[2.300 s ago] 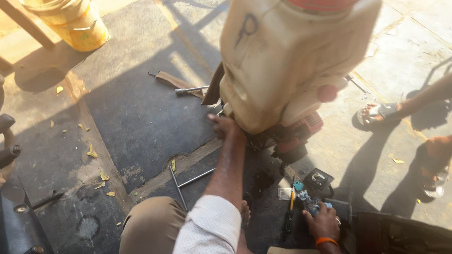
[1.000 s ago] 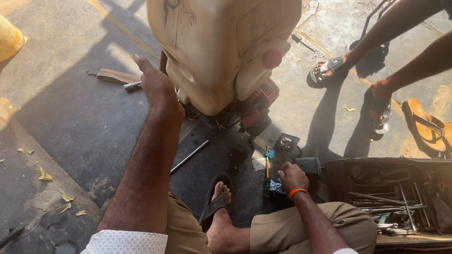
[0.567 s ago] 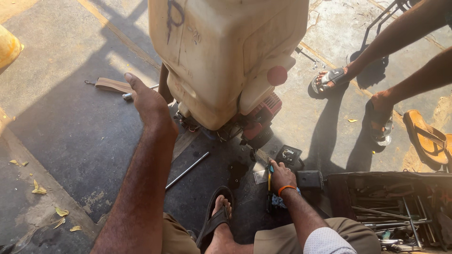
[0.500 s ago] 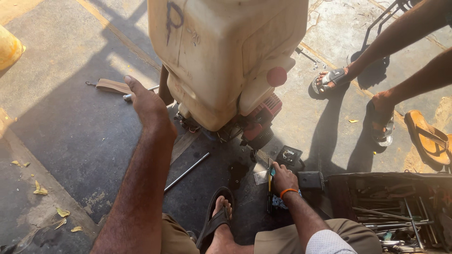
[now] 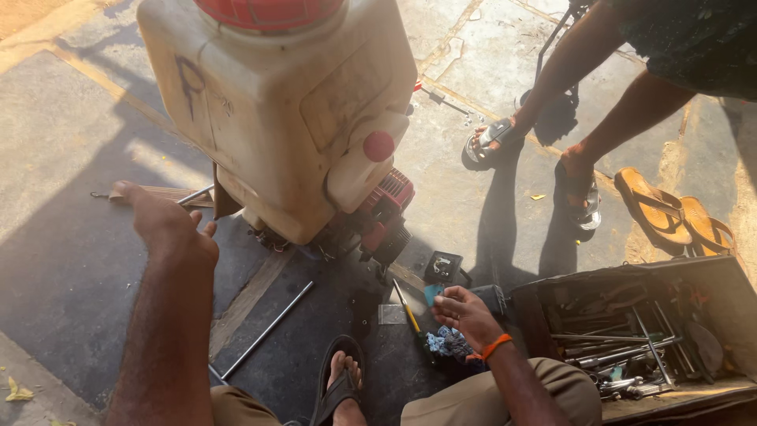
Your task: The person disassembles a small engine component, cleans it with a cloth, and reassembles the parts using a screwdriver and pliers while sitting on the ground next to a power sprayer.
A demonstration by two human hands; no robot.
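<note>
Since the earlier frames the view has swung slightly and the left hand (image 5: 169, 229) has slid down from the side of the cream tank (image 5: 276, 110) to the ground just beside its lower left corner, while the right hand (image 5: 465, 314) has stayed low by the small parts in front of the tank.

Nearest, a sandalled foot (image 5: 341, 386) rests on the dark floor mat (image 5: 71, 276), below the tank. The right hand, with an orange wristband (image 5: 495, 345), hovers with fingers loosely curled over a blue rag (image 5: 448, 344) and touches a small blue piece (image 5: 432, 294); whether it pinches it I cannot tell. A yellow-handled screwdriver (image 5: 407, 309) lies just left of that hand. To the right of the tank sits an open toolbox (image 5: 631, 331) full of metal tools. A thin metal rod (image 5: 268, 330) lies on the mat below the tank.

The left hand is spread, palm down, fingers near a flat file (image 5: 169, 193) beside the tank. The tank stands upright on a red engine (image 5: 382, 209), with a red cap (image 5: 268, 12) on top. Beyond it, another person's legs (image 5: 583, 102) stand by loose orange sandals (image 5: 670, 209).
</note>
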